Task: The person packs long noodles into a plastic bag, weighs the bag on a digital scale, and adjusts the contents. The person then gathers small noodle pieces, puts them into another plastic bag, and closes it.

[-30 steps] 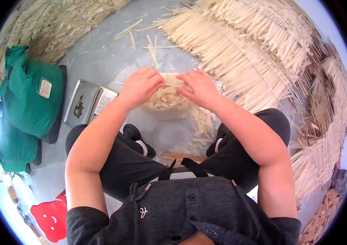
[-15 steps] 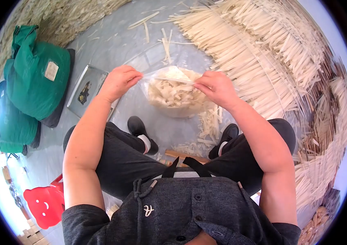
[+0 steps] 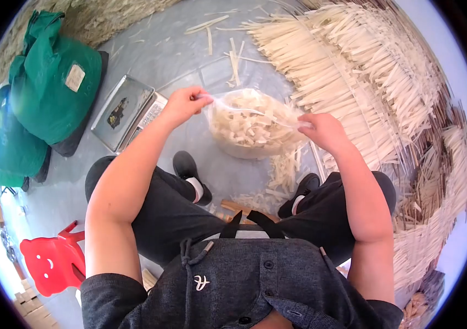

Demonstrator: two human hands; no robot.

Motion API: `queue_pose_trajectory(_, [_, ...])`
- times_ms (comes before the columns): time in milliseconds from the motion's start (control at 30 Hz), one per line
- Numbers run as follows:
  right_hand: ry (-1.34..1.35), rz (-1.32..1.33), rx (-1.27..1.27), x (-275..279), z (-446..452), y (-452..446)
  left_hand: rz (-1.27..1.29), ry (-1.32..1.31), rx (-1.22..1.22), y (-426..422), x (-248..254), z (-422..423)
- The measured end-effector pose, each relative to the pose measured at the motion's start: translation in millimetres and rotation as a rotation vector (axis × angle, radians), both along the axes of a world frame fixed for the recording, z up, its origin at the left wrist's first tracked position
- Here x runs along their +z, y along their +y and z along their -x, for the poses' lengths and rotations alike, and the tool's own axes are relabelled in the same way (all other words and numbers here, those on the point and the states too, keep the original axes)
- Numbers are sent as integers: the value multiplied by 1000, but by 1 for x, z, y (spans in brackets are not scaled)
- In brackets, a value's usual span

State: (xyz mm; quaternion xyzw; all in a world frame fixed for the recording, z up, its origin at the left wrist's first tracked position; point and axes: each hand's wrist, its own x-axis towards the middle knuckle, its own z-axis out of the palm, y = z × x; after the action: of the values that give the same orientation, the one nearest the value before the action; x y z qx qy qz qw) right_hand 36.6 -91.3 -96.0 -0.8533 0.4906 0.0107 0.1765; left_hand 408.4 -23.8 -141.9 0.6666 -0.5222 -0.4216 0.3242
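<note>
A clear plastic bag full of pale, flat strip pieces stands on the floor between my feet and the strip pile. My left hand pinches the left corner of the bag's top edge. At the right corner, my right hand grips the plastic between thumb and fingers. The top edge is stretched between both hands, and pieces show just beneath it. Whether the mouth is parted cannot be made out.
Long pale strips are heaped at the right. A scale with a metal tray lies at the left, beside green sacks. A red chair is lower left. Loose scraps and a wooden piece lie near my feet.
My hands have moved farther apart, and the bag's top edge is now pulled wide. My right hand, spread earlier, has closed on the plastic. The whole view has shifted a little.
</note>
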Motion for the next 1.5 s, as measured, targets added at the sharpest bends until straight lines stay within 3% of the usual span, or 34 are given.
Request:
queue_pose_trajectory(67, [-53, -44, -2, 19, -4, -2, 225, -38, -101, -8, 15, -4])
queue_pose_trajectory(133, [-108, -93, -5, 44, -3, -3, 261, 6, -58, 0, 41, -2])
queue_pose_trajectory(200, [-378, -107, -149, 67, 6, 1, 308, 88, 21, 11, 69, 3])
queue_pose_trajectory(267, [-483, -137, -136, 85, 11, 6, 274, 95, 39, 17, 99, -5])
queue_pose_trajectory(333, [-586, -151, -106, 78, 8, 3, 258, 104, 72, 19, 92, -25])
queue_pose_trajectory(433, [-469, -87, 58, 31, -10, -4, -67, -337, -105, 6, 55, -39])
queue_pose_trajectory(533, [-438, 107, 234, 35, -20, -3, 78, -466, -44, 12, 85, -24])
queue_pose_trajectory(600, [-480, 95, 244, 56, -17, 8, 112, -362, -45, 29, 99, -26])
queue_pose_trajectory(667, [-602, 31, 130, 70, -12, 14, 109, -74, -53, 41, 111, -38])
queue_pose_trajectory(733, [-600, -6, 96, 67, -9, 4, 37, -66, -65, 37, 105, -44])
queue_pose_trajectory(800, [-432, -190, -67, 45, -9, -13, -59, -194, -144, 24, 72, -46])
queue_pose_trajectory(833, [-372, -186, -9, 36, -9, -17, -112, -171, -185, 18, 59, -47])
queue_pose_trajectory(933, [-256, -177, -83, 23, -4, -10, -251, -94, -75, 22, 45, -39])
queue_pose_trajectory(1067, [-379, -308, -62, -4, 2, -28, -362, 56, -240, 29, 23, -23])
queue_pose_trajectory(1133, [-534, -396, -290, -23, -6, -29, -348, 48, -214, 24, 19, 0])
queue_pose_trajectory(1233, [-663, -485, -283, -27, -15, -25, -160, 238, -40, 11, 18, 23])
queue_pose_trajectory(1300, [-746, -469, -249, -21, -20, -24, 66, 22, -147, -4, 6, 21])
queue_pose_trajectory(1433, [-828, -370, -165, 29, -42, 3, 124, 108, 142, -13, 23, 17])
queue_pose_trajectory(1500, [-837, -327, -16, 72, -50, 24, 271, 355, 277, -10, 49, 5])
